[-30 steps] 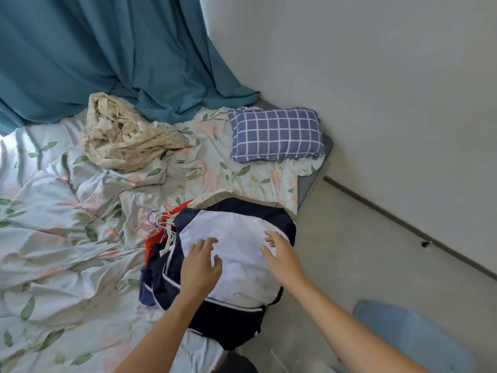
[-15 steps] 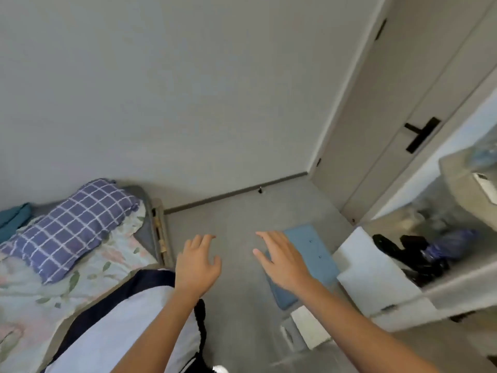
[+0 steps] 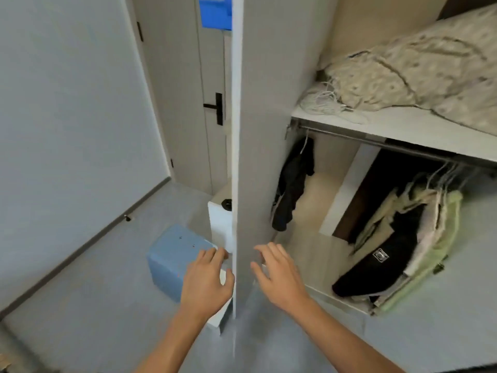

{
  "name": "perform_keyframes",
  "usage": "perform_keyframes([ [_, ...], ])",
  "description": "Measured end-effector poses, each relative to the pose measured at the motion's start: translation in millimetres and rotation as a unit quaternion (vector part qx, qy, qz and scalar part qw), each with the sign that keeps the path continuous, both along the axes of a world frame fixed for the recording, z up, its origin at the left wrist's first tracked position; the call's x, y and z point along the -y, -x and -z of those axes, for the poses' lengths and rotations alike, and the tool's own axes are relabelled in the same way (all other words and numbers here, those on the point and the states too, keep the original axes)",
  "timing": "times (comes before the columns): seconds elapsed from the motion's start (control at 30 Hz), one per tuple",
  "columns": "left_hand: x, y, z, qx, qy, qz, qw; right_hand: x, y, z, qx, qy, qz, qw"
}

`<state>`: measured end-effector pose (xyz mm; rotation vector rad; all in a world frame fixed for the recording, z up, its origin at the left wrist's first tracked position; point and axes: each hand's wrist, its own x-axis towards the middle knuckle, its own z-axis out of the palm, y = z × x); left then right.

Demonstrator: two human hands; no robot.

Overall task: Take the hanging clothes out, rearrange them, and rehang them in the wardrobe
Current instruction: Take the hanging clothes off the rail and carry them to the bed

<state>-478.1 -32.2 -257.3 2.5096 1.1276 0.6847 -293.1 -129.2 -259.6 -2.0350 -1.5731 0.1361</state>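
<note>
Far left: wall and floor; a blue box [image 3: 174, 258] sits on the floor, a white unit [image 3: 220, 224] just behind it, room door [image 3: 212, 103] beyond.

L hand [image 3: 205, 281]: fingers loosely spread, holding nothing, just left of the wardrobe door [image 3: 258, 130], which stands open edge-on to the camera. Cannot tell if the thumb touches the door edge.

R hand [image 3: 279, 275]: also spread and empty, just right of that door, in front of the wardrobe opening. Hands are apart, door edge between them.

Inside: rail [image 3: 376, 141] under the shelf [image 3: 403, 125], bedding [image 3: 416, 65] on top. One dark garment [image 3: 293, 184] hangs alone at the rail's L end. Main bunch of clothes [image 3: 403, 238] hangs at the R end, well apart from it: black, cream, pale green, hangers packed close.

Assessment: take-out step, no garment in hand yet. Next move prob. needs R hand to go up and right to the hooks of the bunch, lift them clear of the rail, L hand supporting the fabric below. Dark garment can follow separately.
</note>
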Motion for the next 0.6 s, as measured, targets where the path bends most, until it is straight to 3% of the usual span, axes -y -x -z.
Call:
perform_keyframes([
  [0.27,44.9,-149.5,6.1,-0.084,0.018,0.139,0.987,84.2,-131.0,7.9,-0.018,-0.011,0.165,0.986],
  [0.6,1.8,-321.6,32.8,-0.1,0.015,0.209,0.973,86.5,-270.0,27.0,-0.015,0.018,0.275,0.961],
])
